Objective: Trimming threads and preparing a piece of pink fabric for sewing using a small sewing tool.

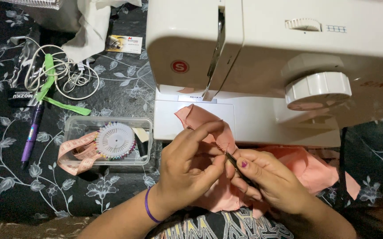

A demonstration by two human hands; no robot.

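Left hand (191,161) pinched on pink fabric (209,128), right hand (269,177) at 3 o'clock, fingers clamped on a thin dark tool (233,160); fabric is draped from sewing machine (262,57) bed at 12; pin box (109,140) at 9

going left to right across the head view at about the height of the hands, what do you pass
purple pen → pink measuring tape → round wheel of coloured pins in the clear plastic box → left hand → small metal tool → right hand
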